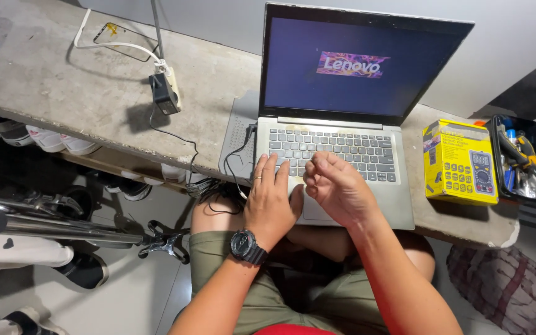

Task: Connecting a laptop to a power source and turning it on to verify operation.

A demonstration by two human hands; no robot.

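Note:
An open grey laptop (342, 124) stands on a concrete ledge (94, 105), its screen lit with a coloured logo on dark blue. My left hand (271, 198) lies flat on the palm rest at the keyboard's lower left, fingers stretched onto the keys; it wears a ring and a black wristwatch (247, 246). Just right of it, my right hand (336, 189) hovers over the touchpad area with fingers curled loosely, holding nothing. The touchpad is hidden under my hands.
A black power adapter (164, 93) plugs into a white extension strip, its cable running to the laptop's left side. A yellow multimeter box (460, 162) and a black tool tray (522, 158) sit at right. Shoes (51, 139) lie under the ledge; a metal stand (63, 226) is at left.

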